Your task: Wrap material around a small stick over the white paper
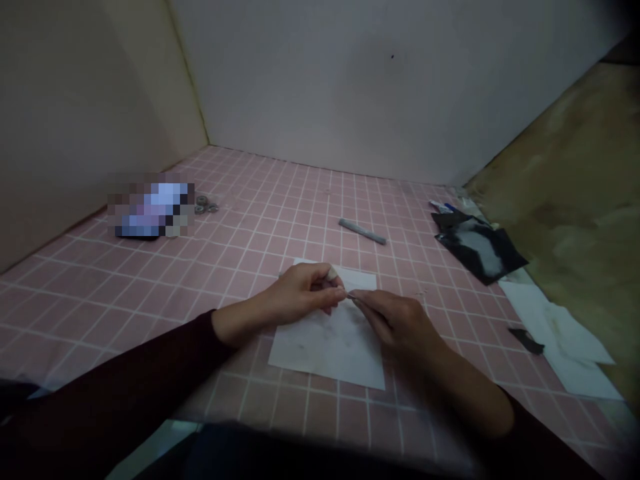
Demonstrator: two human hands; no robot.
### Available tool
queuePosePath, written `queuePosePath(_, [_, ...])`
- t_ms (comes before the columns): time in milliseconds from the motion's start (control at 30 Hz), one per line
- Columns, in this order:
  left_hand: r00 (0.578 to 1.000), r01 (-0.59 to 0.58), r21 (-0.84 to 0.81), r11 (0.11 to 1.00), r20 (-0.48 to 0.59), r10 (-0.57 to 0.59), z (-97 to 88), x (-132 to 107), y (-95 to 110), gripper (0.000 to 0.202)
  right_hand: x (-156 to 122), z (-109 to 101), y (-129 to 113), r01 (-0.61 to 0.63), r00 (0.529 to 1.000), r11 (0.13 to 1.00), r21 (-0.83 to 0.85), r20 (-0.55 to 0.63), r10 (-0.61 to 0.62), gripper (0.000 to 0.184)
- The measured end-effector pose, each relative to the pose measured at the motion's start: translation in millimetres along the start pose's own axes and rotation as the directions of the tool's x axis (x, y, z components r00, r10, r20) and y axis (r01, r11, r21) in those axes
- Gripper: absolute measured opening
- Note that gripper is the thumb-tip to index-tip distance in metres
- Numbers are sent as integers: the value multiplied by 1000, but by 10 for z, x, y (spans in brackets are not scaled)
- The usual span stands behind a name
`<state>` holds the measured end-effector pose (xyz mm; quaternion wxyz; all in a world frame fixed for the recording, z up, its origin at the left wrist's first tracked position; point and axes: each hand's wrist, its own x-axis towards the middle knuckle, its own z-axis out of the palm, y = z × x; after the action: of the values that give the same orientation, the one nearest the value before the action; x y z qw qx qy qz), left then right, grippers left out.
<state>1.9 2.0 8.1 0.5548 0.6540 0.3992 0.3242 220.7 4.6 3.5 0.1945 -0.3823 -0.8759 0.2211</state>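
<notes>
My left hand [311,292] is closed in a pinch, thumb against the fingers, with a pale wrap on one fingertip. My right hand [395,313] meets it from the right, its thumb and fingers pressed together. Between the two sets of fingertips a small thin dark piece [351,297] shows, too small to name. Both hands are above a white sheet of paper [325,360] with faint smudges on it. Beyond them, a grey stick-like strip [362,231] lies slanted on the pink checked table cover [260,220].
At the left lies a blurred-out phone-like device [153,210], with several small round metallic items [203,203] beside it. A black pouch [480,247], white papers [560,340] and a dark scrap [527,341] lie along the right edge. Walls stand behind and to the left.
</notes>
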Motion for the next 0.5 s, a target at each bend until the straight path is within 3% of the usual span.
queuePosePath(67, [998, -55, 123, 991, -33, 59, 5, -10, 0, 15, 2, -3, -12, -18, 999, 1000, 13, 33, 18, 27])
queuePosePath(167, [972, -209, 407, 889, -11, 234, 13, -48, 20, 9, 46, -69, -41, -131, 975, 967, 220, 206, 85, 32])
queuePosePath(267, [934, -324, 512, 796, 37, 356, 19, -70, 38, 6, 82, -134, -53, -233, 931, 891, 390, 354, 88, 37])
queuePosePath(333, [941, -303, 473, 827, 13, 337, 19, -61, 38, 8, 74, -130, -47, -190, 949, 916, 354, 304, 79, 35])
queuePosePath(400, [974, -197, 373, 907, -27, 223, 16, -40, 27, 11, 41, -86, -35, -97, 985, 978, 187, 156, 67, 29])
queuePosePath(500, [996, -47, 247, 968, -57, 63, 13, -13, 4, 17, -9, -4, -30, -48, 999, 997, -53, 2, 48, 27])
